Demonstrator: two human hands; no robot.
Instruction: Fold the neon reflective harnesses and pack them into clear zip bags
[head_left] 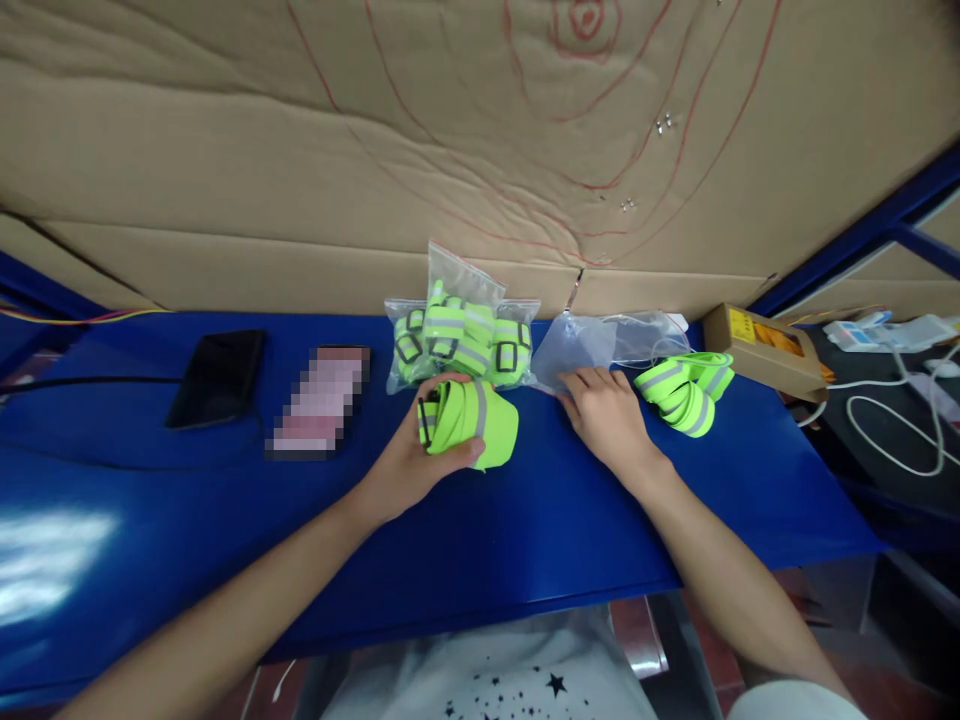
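Note:
My left hand [420, 450] is closed around a rolled neon-yellow reflective strap [480, 425] with a grey stripe, held over the desk. A black buckle shows at the roll's left side. Farther right, my right hand [607, 415] has its fingers bent down at the lower edge of a clear plastic bag [574, 345], pinching it; the fingertips are partly hidden. Behind the rolled strap, several filled zip bags [461, 325] lie piled together, each with a yellow strap inside. To the right of my right hand lies a loose coil of yellow reflective strap [686, 390].
On the left of the blue desk [420, 560] are a phone [319, 405] with a blurred screen and a black device [217, 378] with a cable. An open cardboard box [765, 350] stands at the right end. Cardboard [300, 180] walls the back.

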